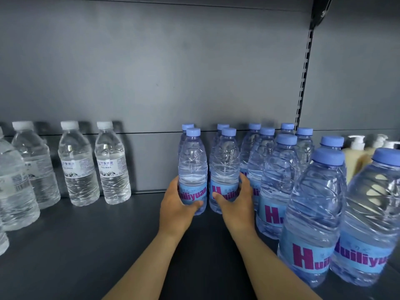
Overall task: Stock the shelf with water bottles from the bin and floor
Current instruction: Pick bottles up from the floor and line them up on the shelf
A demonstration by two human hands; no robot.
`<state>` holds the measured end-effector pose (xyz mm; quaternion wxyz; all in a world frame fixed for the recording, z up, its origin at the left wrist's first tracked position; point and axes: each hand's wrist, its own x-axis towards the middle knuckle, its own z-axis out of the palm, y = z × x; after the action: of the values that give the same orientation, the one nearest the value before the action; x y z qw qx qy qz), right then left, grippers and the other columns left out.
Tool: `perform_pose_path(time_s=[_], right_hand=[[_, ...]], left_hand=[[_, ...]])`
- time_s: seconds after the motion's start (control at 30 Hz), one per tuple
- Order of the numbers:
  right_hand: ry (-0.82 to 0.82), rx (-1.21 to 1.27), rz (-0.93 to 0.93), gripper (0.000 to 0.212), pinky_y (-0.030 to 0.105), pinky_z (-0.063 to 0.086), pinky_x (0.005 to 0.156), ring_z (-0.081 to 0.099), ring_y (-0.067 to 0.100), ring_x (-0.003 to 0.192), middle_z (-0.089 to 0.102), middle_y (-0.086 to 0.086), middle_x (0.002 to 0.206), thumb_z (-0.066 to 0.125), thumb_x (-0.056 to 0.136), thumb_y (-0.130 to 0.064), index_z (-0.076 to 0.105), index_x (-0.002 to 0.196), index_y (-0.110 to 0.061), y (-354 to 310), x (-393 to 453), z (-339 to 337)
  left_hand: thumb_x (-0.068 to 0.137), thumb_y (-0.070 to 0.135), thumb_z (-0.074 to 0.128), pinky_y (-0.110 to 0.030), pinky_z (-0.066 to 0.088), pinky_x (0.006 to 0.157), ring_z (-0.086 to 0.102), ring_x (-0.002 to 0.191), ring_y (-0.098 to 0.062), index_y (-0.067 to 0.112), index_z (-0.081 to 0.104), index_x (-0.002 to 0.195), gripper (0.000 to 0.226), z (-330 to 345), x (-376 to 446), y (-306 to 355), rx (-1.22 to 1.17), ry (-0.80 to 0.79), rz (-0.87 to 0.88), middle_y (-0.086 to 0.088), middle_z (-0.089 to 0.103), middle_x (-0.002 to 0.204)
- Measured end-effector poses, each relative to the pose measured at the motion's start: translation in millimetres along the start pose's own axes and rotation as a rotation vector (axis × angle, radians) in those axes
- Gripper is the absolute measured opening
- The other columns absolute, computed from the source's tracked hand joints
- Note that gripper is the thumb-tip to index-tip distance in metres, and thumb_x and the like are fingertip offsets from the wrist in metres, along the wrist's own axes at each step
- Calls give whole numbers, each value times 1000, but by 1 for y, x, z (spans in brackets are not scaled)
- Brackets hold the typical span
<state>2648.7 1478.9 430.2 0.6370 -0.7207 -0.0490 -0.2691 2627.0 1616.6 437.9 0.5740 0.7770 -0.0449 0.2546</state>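
Left hand (179, 204) is wrapping its fingers round a blue-capped Huiliyuan bottle (192, 169) standing upright on the dark shelf (108, 234). Right hand (236, 202) is gripping the neighbouring Huiliyuan bottle (225, 167) the same way. Bare shelf is lying open between these and the white-capped clear bottles (112, 163) at left. More blue-capped bottles (279, 180) are crowding the right. Cream pump bottles (355, 154) behind are partly hidden; leftmost bottles are cut off.

Blue-capped bottles (278, 187): twelve. White-capped bottles (112, 165): five. Pump bottles (355, 156): three.
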Motion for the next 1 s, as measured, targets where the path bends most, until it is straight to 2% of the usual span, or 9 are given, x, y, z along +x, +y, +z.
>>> perform_pose_path(time_s=[0.07,0.2,0.5,0.63,0.7,0.83,1.0], right_hand=[[-3,-21,-8,77,20,38,96,45,5,118,43,-4,132,75,76,-8,35,140,-23,1,0,1],[-20,-49,-17,77,28,39,105,44,10,126,44,-1,137,71,79,-9,30,143,-25,4,1,3],[-24,-74,2,78,23,32,105,38,10,129,38,0,137,69,81,-8,27,144,-24,-1,-3,2],[-12,-107,32,80,32,31,112,35,14,133,37,3,142,69,82,-8,23,146,-21,-6,-6,3],[-16,-178,37,79,35,31,113,34,18,135,35,5,143,67,83,-6,22,146,-19,-9,-10,0],[-63,-346,5,71,38,33,112,37,24,132,37,10,138,61,85,-2,26,145,-15,-19,-28,-12],[-222,-552,-77,60,37,33,111,38,26,129,35,10,137,57,89,-8,30,142,-12,-37,-51,-36]], left_hand=[[67,10,80,-9,46,73,58,95,0,32,47,124,69,0,0,-2,6,4,9,15,59,107],[67,10,81,-9,45,74,58,94,-1,33,47,123,69,0,-1,-2,9,14,33,15,59,107],[68,8,79,-3,47,69,59,92,0,27,49,126,69,0,1,-3,43,12,42,12,61,106],[70,10,79,-6,45,72,60,98,-7,24,48,129,69,1,-3,0,73,14,21,8,62,111],[72,10,77,-14,46,78,59,101,-11,22,46,131,68,0,-7,5,102,6,-24,4,61,115],[76,19,74,-25,43,84,58,109,-19,18,50,126,56,-11,-20,28,357,-31,-66,-2,61,121],[77,30,72,-38,41,101,46,124,-24,24,39,137,69,-34,-43,65,753,-186,10,-4,48,135]])
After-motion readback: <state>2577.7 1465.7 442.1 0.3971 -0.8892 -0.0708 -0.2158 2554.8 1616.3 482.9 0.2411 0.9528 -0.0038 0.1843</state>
